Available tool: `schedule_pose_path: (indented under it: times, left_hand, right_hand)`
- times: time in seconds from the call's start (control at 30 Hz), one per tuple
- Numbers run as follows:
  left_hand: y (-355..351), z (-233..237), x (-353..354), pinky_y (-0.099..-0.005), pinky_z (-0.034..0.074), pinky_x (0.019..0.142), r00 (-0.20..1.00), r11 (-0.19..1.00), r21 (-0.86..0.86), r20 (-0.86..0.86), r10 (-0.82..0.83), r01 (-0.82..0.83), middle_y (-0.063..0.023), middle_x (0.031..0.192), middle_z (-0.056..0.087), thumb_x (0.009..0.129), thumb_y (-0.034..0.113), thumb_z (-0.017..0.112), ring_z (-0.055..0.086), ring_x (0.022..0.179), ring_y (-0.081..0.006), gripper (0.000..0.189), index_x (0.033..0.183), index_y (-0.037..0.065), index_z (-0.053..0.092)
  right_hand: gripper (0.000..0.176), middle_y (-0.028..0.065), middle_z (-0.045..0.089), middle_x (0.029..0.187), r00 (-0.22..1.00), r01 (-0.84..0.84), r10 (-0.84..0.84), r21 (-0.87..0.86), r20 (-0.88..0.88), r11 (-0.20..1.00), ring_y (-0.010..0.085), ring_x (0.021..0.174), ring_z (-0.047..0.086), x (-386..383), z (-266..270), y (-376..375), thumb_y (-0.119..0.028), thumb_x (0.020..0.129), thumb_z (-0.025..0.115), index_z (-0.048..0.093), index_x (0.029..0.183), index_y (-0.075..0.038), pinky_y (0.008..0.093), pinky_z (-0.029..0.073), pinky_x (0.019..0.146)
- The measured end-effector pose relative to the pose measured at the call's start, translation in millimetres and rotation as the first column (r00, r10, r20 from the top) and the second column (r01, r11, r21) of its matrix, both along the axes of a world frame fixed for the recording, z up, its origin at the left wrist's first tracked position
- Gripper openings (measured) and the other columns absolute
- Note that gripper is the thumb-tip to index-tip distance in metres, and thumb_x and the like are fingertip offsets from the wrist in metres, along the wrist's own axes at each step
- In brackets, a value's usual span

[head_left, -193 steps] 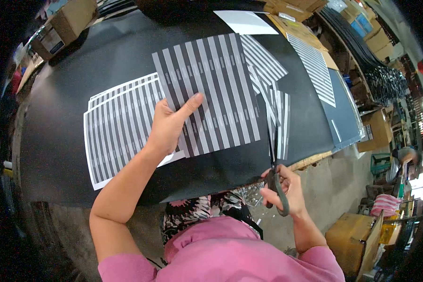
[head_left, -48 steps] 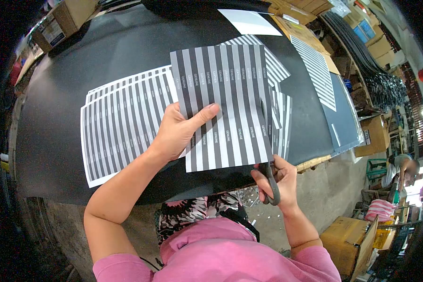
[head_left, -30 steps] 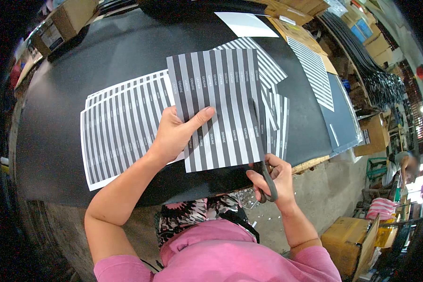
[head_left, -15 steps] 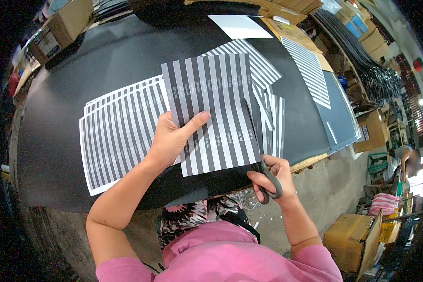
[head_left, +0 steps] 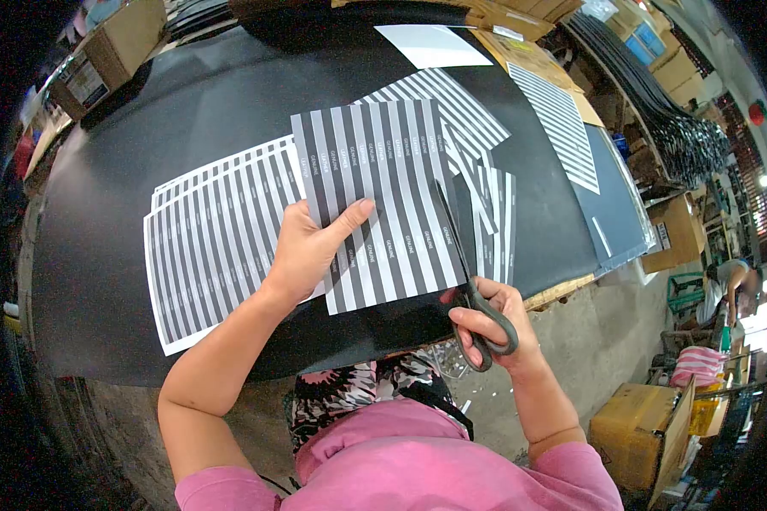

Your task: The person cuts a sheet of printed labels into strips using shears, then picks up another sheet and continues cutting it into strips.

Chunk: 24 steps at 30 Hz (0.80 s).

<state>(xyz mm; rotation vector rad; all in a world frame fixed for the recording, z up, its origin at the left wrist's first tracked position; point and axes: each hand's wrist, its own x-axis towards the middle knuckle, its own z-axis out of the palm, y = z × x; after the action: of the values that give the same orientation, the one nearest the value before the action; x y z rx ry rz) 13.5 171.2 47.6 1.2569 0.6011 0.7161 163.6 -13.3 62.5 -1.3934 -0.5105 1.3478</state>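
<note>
A striped sheet (head_left: 383, 247) printed with small words is held up by my left hand (head_left: 311, 251), its thumb on top and the other fingers hidden underneath. My right hand (head_left: 503, 328) grips black-handled scissors (head_left: 483, 317), whose blades point up along the right edge of that sheet. Under and to the left lies a stack of striped sheets (head_left: 217, 243) on the black table surface (head_left: 111, 221). Loose strips (head_left: 477, 192) and cut striped pieces (head_left: 498, 226) lie just right of the held sheet.
Another striped sheet (head_left: 558, 123) lies at the right, and a white sheet (head_left: 435, 45) at the back. Cardboard boxes (head_left: 635, 434) stand on the floor at the right. Beyond them a person (head_left: 733, 289) bends forward. A carton (head_left: 115, 55) is at the back left.
The scissors have opened a little wider and shifted slightly right. The held sheet's right edge has moved slightly left, while my left hand has barely moved.
</note>
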Motion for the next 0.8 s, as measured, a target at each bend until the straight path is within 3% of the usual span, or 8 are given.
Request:
schedule_pose_path:
  times: [0.4, 0.5, 0.57, 0.67, 0.77, 0.8]
  left_hand:
    - [0, 2, -1, -0.0232, 0.049, 0.066, 0.998, 0.999, 0.051, -0.058, -0.016, 0.019, -0.0091, 0.088, 0.063, 0.082, 0.017, 0.063, 0.059, 0.075, -0.0108, 0.027, 0.096, -0.005, 0.059]
    - [1, 4, -1, -0.0237, 0.049, 0.067, 0.999, 0.999, -0.041, 0.008, -0.033, 0.034, -0.0094, 0.089, 0.063, 0.081, 0.016, 0.063, 0.059, 0.076, -0.0112, 0.026, 0.097, -0.005, 0.058]
    - [0, 5, 0, -0.0245, 0.05, 0.069, 0.996, 0.975, -0.209, 0.057, -0.064, 0.075, -0.0098, 0.091, 0.063, 0.081, 0.015, 0.063, 0.06, 0.077, -0.0119, 0.027, 0.098, -0.004, 0.057]
    - [1, 12, -1, -0.0251, 0.051, 0.07, 0.994, 0.952, -0.285, 0.012, -0.111, 0.109, -0.01, 0.092, 0.062, 0.081, 0.016, 0.064, 0.06, 0.077, -0.0125, 0.028, 0.099, -0.004, 0.057]
    - [-2, 4, 1, -0.025, 0.051, 0.069, 0.996, 0.975, -0.206, 0.038, -0.075, 0.081, -0.0098, 0.091, 0.063, 0.081, 0.016, 0.064, 0.06, 0.076, -0.0122, 0.028, 0.099, -0.004, 0.057]
    - [-3, 3, 1, -0.0244, 0.05, 0.068, 0.998, 0.994, -0.09, 0.018, -0.061, 0.063, -0.0096, 0.09, 0.063, 0.081, 0.016, 0.064, 0.06, 0.076, -0.0118, 0.028, 0.098, -0.004, 0.057]
  right_hand:
    - [0.025, 0.0055, 0.052, 0.051, 1.0, -0.017, 0.017, 0.025, 0.009, 1.0, 0.0115, 0.033, 0.046, 4, -1, 0, -0.004, 0.075, 0.063, 0.053, 0.096, 0.004, 0.0226, 0.035, 0.03]
    - [0.031, 0.0059, 0.052, 0.051, 0.998, -0.044, 0.046, 0.058, -0.04, 0.997, 0.012, 0.033, 0.046, 5, 2, 0, -0.002, 0.074, 0.061, 0.05, 0.102, 0.005, 0.0231, 0.036, 0.031]
    - [0.034, 0.0063, 0.052, 0.051, 0.995, -0.054, 0.062, 0.089, -0.08, 0.995, 0.0122, 0.034, 0.046, 6, 3, 0, -0.002, 0.074, 0.059, 0.049, 0.105, 0.005, 0.0233, 0.036, 0.031]
    - [0.039, 0.0068, 0.052, 0.053, 0.991, -0.056, 0.074, 0.161, -0.11, 0.985, 0.0122, 0.035, 0.047, 8, 4, -3, -0.001, 0.074, 0.058, 0.046, 0.111, 0.006, 0.0234, 0.037, 0.032]
    - [0.042, 0.0074, 0.053, 0.055, 0.988, -0.094, 0.107, 0.122, -0.109, 0.988, 0.0117, 0.036, 0.048, 10, 1, -5, -0.002, 0.075, 0.059, 0.045, 0.113, 0.007, 0.023, 0.038, 0.033]
    - [0.042, 0.0071, 0.054, 0.057, 0.99, -0.083, 0.095, 0.12, -0.1, 0.989, 0.0119, 0.037, 0.049, 9, -1, -6, -0.003, 0.075, 0.06, 0.045, 0.113, 0.007, 0.0229, 0.038, 0.033]
